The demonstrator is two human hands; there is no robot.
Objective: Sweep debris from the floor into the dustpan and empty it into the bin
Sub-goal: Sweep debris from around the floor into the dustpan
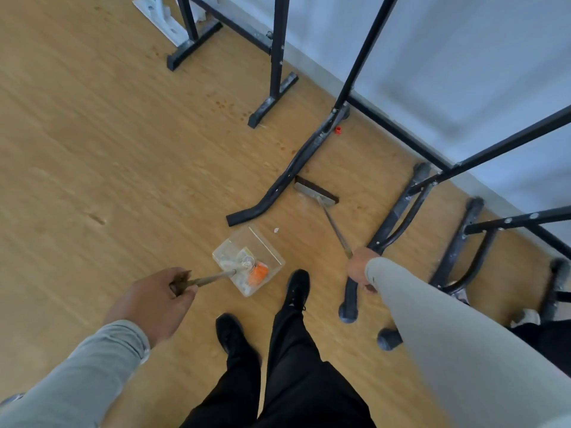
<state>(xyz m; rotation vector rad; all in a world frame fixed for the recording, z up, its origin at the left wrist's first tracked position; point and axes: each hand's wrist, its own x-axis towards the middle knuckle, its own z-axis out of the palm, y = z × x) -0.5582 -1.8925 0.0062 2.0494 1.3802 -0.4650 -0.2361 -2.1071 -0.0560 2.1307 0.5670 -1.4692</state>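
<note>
Head view, looking down: a person in grey sleeves and black trousers stands on a wooden floor (92, 134) mid-sweep. The left hand (154, 299) is curled around the long handle of a clear dustpan (248, 261), which rests on the floor just ahead of the person's feet and already holds white scraps and an orange piece. The right hand (360, 267) is closed around the handle of a broom (315, 190), whose head sits farther out, touching or nearly touching the curved black foot of a metal frame (278, 186).

A small white scrap (276, 230) lies on the floor between the broom head and the pan's open edge; a red bit (338, 130) sits far off beside the frame's base, near the wall. No bin is in view.

Judged from this, the sweeping step is under way. Done well, it calls for short pulls toward the pan, its lip kept flat to the floor, and the pan held level so the load stays in.
</note>
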